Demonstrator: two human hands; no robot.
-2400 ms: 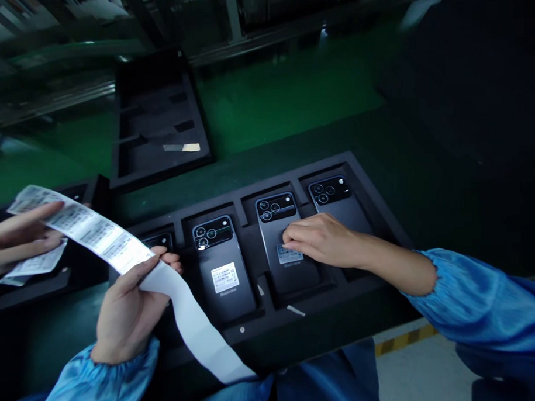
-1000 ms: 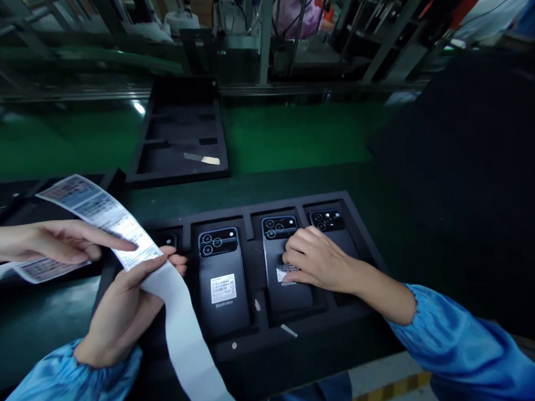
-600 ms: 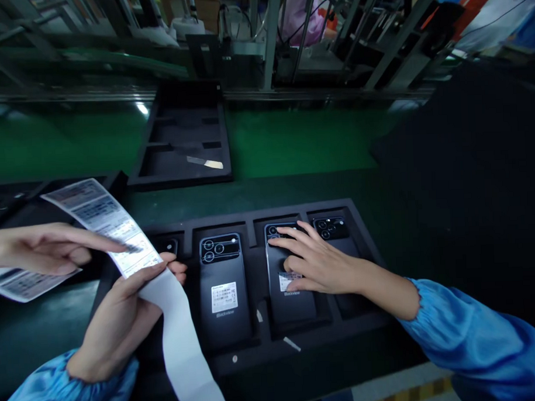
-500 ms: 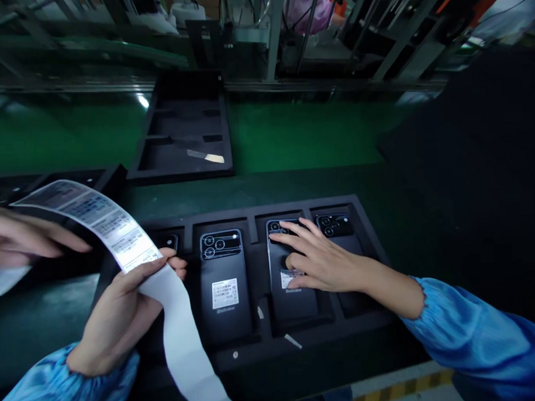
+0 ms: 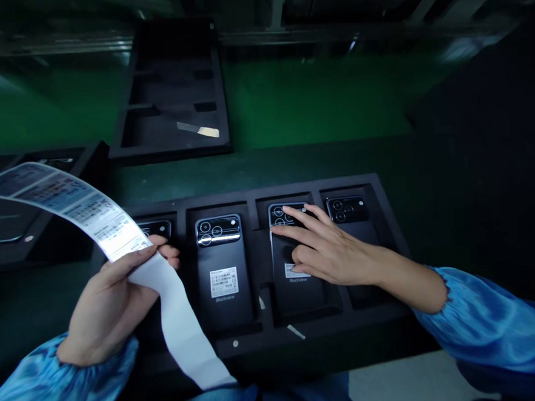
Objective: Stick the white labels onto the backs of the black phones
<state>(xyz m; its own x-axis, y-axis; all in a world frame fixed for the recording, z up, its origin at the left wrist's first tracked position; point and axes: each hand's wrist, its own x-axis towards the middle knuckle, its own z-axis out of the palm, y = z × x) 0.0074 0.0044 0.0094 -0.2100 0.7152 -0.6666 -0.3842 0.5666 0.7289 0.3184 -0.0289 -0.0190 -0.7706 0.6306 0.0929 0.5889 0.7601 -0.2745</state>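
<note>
Someone's working a row of black Blackview phones [image 5: 221,266] sitting face down in a black foam tray [image 5: 258,192], and the left hand [image 5: 109,311] is pinching a long label strip [image 5: 81,207] between thumb and fingers, right near the tray's left end. The printed labels are arching off toward the far left, while a bare white backing tail [image 5: 179,326] is hanging toward the near side, over the tray's near edge.

The right hand [image 5: 335,251] is spread wide over the third phone [image 5: 292,287] from the left, fingers reaching far across the camera bump and thumb tucking in just beside a white label [image 5: 296,271]. It isn't pinching anything that you can see.

As for progress, the second phone is showing a label [image 5: 223,282] sitting square on its back, and the third has one too, partly covered by the thumb. The leftmost phone [image 5: 154,229] is mostly hidden behind the strip and left hand, and the far-right one [image 5: 347,209] is shadowed under the right hand, so it's hard to say whether either has a label. Printed labels are remaining on the strip. Another foam tray [image 5: 169,151] is sitting farther off on the green bench [image 5: 312,99].
</note>
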